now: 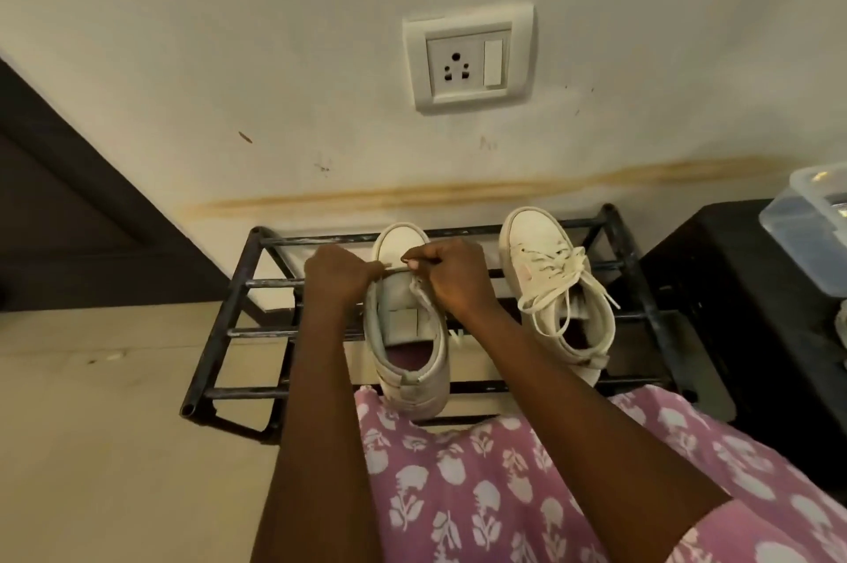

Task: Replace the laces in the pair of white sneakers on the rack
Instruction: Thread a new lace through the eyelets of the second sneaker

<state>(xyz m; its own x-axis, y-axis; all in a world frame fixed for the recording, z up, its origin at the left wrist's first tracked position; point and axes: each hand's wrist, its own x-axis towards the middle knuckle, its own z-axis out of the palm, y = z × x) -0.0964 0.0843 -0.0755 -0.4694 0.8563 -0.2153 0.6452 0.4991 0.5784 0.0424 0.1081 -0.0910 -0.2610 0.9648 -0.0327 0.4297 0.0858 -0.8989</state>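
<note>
Two white sneakers stand toe-to-wall on a black metal rack (238, 283). The left sneaker (408, 356) has almost bare eyelets, its tongue exposed. My left hand (337, 276) and my right hand (451, 273) meet over its toe end, each pinching a stretch of white lace (419, 287) near the lowest eyelets. The lace runs taut between the fingertips, with a short piece trailing down by my right hand. The right sneaker (557, 287) is fully laced with a loose cream lace (557, 283), its ends hanging over the sides.
The rack stands against a stained cream wall with a socket plate (467, 58) above. A dark cabinet (751, 310) with a clear plastic box (811, 223) on it is at the right. A dark door edge (68, 205) is at the left. Pink floral clothing (504, 493) fills the bottom.
</note>
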